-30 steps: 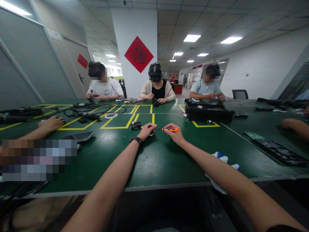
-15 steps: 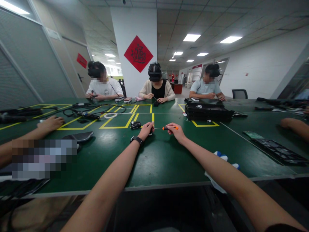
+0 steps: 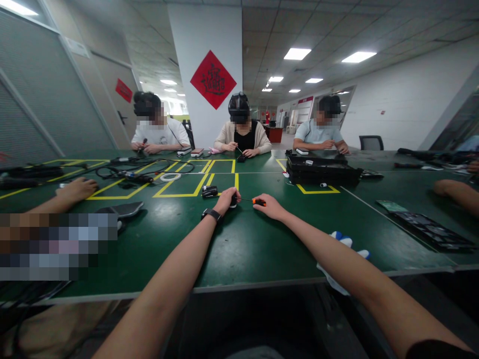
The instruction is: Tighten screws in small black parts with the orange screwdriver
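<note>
My left hand point(image 3: 226, 200), with a dark watch on its wrist, is closed around a small black and white object point(image 3: 233, 201) on the green table point(image 3: 179, 249); the fingers hide most of it. In my right hand point(image 3: 268, 206) is a screwdriver point(image 3: 259, 202) with an orange and black handle. Its thin shaft points left and meets the object in my left hand; the contact point is too small to make out. Just beyond my left hand lies a black cylindrical part point(image 3: 209, 191).
Black cases point(image 3: 322, 172) are stacked at centre right. White and blue gloves point(image 3: 346, 242) lie by my right forearm, a circuit board assembly point(image 3: 426, 227) farther right. Cables point(image 3: 123, 172) and a white ring point(image 3: 170, 177) lie left. Co-workers sit opposite; another person's hand point(image 3: 80, 188) rests left.
My right hand has turned and shifted slightly left, its fingers now covering more of the screwdriver handle. My left hand keeps its hold. The whole view has shifted a little.
</note>
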The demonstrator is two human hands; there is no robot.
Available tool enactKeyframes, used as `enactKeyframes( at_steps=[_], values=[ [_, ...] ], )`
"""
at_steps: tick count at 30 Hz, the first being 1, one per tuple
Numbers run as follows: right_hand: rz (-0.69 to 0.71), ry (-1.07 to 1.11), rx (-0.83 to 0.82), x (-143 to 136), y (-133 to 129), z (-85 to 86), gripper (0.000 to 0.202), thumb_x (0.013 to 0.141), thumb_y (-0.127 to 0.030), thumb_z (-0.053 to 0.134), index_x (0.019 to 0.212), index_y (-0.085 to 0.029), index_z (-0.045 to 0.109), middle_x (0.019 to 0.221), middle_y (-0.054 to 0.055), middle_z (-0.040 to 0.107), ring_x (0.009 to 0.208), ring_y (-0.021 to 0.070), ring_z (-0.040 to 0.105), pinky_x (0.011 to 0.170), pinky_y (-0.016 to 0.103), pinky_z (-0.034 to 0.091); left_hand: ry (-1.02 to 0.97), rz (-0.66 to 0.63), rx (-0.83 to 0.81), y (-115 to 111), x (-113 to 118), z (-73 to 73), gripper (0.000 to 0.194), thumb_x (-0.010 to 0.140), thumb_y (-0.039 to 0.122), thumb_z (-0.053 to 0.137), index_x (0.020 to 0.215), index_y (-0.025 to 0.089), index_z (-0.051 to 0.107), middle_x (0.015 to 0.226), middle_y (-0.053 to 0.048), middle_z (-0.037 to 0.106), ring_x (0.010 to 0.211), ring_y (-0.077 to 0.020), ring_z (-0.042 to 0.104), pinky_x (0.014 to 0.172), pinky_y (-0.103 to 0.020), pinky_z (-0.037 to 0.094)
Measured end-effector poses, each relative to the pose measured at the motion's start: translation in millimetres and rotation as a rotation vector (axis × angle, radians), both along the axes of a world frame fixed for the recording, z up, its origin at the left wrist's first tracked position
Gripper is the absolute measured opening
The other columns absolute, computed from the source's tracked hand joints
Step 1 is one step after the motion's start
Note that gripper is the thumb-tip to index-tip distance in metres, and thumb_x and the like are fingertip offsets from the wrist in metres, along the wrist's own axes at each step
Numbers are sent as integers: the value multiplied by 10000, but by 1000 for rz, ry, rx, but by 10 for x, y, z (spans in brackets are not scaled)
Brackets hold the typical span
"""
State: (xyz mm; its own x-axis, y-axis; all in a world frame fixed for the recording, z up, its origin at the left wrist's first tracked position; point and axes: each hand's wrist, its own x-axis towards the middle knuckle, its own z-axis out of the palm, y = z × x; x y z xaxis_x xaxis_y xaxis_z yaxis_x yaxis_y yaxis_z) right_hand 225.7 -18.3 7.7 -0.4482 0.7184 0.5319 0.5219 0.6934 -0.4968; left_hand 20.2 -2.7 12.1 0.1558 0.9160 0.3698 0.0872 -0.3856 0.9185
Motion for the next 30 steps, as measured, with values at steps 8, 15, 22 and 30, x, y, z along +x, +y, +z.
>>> enactKeyframes(
  at_steps=[8,15,22,30],
  values=[
    [-31,30,-18,-20,-33,14,196,755,-316,517,821,-165,623,809,47,592,746,139,506,706,274,378,-15,34,2,8,6,-2,434,756,509,334,648,146,545,604,-37,560,546,-120,498,569,-256,396],
    [-29,36,-18,-12,-60,22,178,748,-285,516,841,-172,618,827,43,600,764,145,522,714,278,390,-91,-4,-9,99,-24,-77,426,748,518,362,666,140,542,607,-34,550,535,-118,502,552,-257,397],
    [-31,45,-31,-11,-59,23,181,746,-279,510,851,-175,616,839,41,602,771,143,531,716,276,402,-92,29,-39,82,-12,-60,443,738,545,364,665,144,538,602,-30,553,539,-118,506,555,-255,397],
    [-49,33,-49,-14,-39,3,195,739,-293,522,860,-169,611,833,39,596,766,136,525,712,265,400,20,39,-7,8,0,-23,370,648,521,526,681,152,534,609,-5,552,543,-97,492,549,-230,382]
  ],
)
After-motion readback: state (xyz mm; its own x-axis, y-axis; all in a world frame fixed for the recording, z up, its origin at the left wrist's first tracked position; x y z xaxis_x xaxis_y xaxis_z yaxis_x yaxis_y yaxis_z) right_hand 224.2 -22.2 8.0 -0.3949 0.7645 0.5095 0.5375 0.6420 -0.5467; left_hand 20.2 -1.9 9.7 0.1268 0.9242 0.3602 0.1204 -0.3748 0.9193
